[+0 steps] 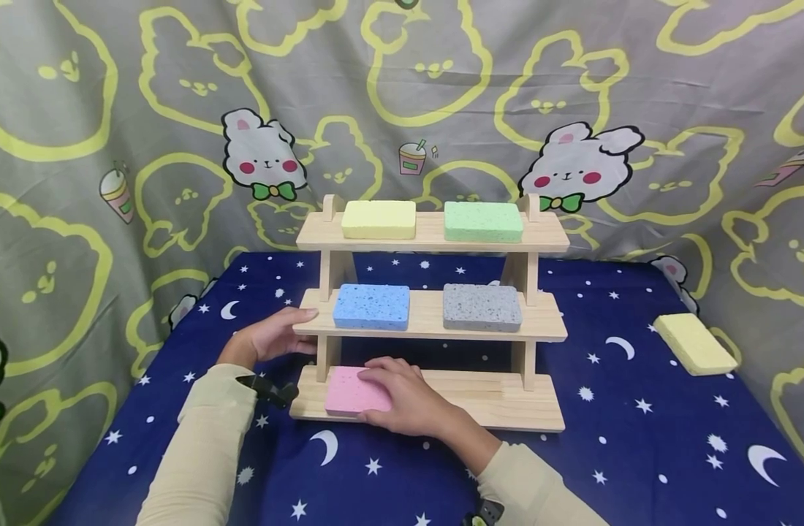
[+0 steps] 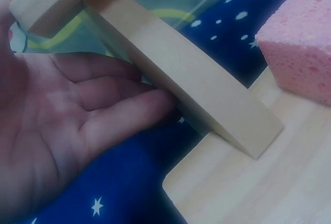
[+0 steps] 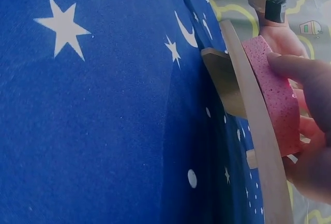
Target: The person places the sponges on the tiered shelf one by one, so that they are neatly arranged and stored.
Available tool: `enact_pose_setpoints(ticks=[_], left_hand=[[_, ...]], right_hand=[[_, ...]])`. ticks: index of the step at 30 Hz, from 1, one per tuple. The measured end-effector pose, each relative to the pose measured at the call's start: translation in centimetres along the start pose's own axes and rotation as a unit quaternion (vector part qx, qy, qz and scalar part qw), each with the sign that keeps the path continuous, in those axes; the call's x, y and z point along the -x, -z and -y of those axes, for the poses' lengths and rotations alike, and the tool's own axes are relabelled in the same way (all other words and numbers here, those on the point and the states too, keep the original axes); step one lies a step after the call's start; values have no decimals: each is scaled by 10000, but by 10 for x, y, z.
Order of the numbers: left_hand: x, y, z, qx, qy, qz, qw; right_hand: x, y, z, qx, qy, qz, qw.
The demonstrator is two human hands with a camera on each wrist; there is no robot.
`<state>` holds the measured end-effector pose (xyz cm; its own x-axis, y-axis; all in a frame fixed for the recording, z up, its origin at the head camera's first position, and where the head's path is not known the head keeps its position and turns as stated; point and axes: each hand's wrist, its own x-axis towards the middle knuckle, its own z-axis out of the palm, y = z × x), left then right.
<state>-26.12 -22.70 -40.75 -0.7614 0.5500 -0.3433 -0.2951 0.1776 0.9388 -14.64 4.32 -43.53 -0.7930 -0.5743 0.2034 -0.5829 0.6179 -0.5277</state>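
A pink sponge (image 1: 352,389) lies at the left end of the bottom tier of a three-tier wooden display shelf (image 1: 481,398). My right hand (image 1: 408,398) holds this sponge from its right side, with the thumb on its near side in the right wrist view. At the shelf's left side, my left hand (image 1: 280,334) grips the end of the middle tier. Its fingers (image 2: 129,107) reach past the slanted side post (image 2: 191,74) in the left wrist view. On the middle tier sit a blue sponge (image 1: 372,307) and a grey sponge (image 1: 482,307).
On the top tier are a yellow sponge (image 1: 378,220) and a green sponge (image 1: 483,221). Another yellow sponge (image 1: 694,344) lies on the far right of the dark blue star-patterned cloth (image 1: 639,453). A grey cartoon-print curtain (image 1: 454,88) hangs behind and along both sides.
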Motion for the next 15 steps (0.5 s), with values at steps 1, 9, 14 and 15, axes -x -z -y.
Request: enact_pose_setpoints(ticks=[1, 9, 14, 15], left_hand=[[0, 0, 0, -3, 8, -18, 10000], [-2, -1, 2, -32, 21, -24, 10000], [0, -1, 2, -37, -26, -6, 10000], [0, -1, 1, -25, -26, -5, 10000]], right_hand=[[0, 0, -1, -1, 9, -1, 10000], [1, -1, -3, -107, 29, -5, 9999], [6, 1, -5, -303, 81, 65, 9995], [8, 2, -6, -339, 85, 82, 9994]])
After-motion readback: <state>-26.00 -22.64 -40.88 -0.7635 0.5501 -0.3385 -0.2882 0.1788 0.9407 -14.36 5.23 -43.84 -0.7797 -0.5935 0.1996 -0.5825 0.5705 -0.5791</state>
